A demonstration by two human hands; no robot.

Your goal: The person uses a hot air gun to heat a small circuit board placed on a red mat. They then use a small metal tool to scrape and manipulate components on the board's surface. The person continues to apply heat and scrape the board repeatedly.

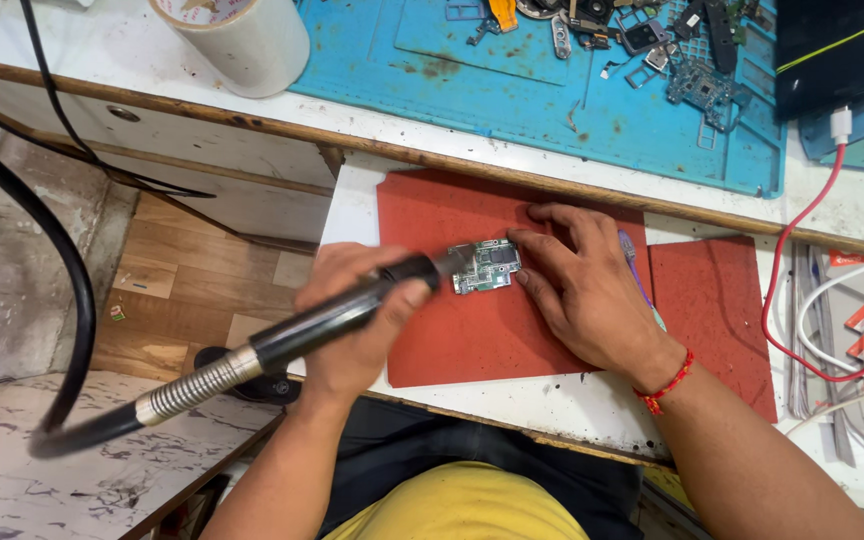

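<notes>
On red mat (452, 340), nozzle tip hidden over circuit board (485, 265)

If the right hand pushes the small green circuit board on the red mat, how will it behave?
The small green circuit board looks thin and flat, so probably stiff, light, and unlikely to roll. The red rubber-like mat may grip it. Its exposed components suggest it is fragile.

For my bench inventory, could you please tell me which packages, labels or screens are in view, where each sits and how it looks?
Round roll of clear tape: top left on the white bench, red-printed core label.
Dark rectangular device with glossy screen: top right, a thin yellow-green line across it.
White and orange printed packets: right edge, under cables.
</notes>
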